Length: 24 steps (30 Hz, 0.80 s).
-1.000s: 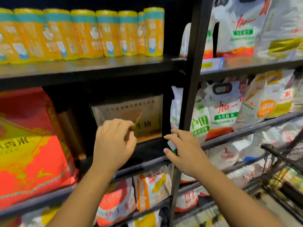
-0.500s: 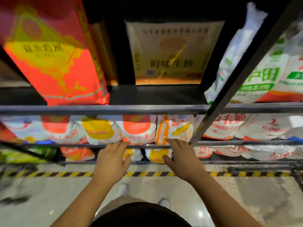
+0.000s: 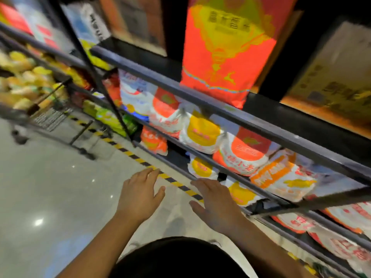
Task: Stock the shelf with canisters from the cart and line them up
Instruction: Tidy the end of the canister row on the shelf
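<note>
Where the view is tilted and motion-blurred, only coarse positions can be read. The left hand [image 3: 140, 194] is released: fingers extended and together, thumb spread, palm down, holding nothing. It hangs over the floor [image 3: 50, 187], above the yellow-and-black hazard stripe [image 3: 128, 151] that runs along the foot of the shelf [image 3: 200, 97].

The right hand [image 3: 215, 203] is likewise released, fingers straight and thumb spread, grasping nothing. Its fingertips lie at the front rail of a low shelf tier (contact with the rail cannot be confirmed).

The canisters [image 3: 26, 77] appear as blurred yellow-topped shapes in the cart [image 3: 50, 115], which stands at far left on the floor, well apart from both hands. No canister is in either hand.

On the shelf, a tall red-and-yellow package [image 3: 226, 53] stands upright on an upper tier, with a brown carton [image 3: 337, 81] to its right. The tiers beneath carry white bags with orange and yellow print [image 3: 202, 133], lying against the front rails. A dark upright post [image 3: 94, 71] stands between the cart and these bags.
</note>
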{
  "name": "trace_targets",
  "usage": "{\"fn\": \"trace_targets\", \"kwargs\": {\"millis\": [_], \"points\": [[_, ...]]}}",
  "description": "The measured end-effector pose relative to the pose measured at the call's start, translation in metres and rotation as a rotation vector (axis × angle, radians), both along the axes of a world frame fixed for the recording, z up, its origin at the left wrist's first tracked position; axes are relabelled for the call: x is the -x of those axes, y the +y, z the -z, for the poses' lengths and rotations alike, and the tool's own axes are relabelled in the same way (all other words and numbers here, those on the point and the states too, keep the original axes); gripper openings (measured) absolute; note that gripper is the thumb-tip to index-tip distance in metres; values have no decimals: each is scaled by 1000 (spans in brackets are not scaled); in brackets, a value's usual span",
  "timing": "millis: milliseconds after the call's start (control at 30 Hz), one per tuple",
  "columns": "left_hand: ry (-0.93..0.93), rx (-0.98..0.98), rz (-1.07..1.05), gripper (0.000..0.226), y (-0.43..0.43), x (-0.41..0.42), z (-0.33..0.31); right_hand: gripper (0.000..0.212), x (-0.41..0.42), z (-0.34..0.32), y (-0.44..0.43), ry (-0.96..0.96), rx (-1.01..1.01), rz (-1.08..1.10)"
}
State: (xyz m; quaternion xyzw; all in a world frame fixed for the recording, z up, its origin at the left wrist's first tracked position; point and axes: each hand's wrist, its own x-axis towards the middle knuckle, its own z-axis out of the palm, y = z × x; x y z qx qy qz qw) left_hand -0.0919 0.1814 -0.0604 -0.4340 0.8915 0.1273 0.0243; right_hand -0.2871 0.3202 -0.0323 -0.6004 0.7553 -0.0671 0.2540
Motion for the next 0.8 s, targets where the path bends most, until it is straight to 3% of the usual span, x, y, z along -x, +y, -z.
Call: {"fn": "trace_targets", "kwargs": {"millis": [167,367,500,667,800], "points": [[-2,-34,-173,57,-35,-112,-9,63,-93,-4,-86,-58,-34,-159],[33,-2,-410,60,-69,-249,-28,69,-219,10,-187,108,-15,-420],[54,-24,-512,63,-70,-321,-38,67,-287,27,-245,73,-97,-471],[74,-24,-619,74,-77,-366,-39,67,-319,36,-276,-49,-167,-459],[65,-85,-653,65,-106,-373,-20,68,-322,27,-299,-74,-104,-475]]}}
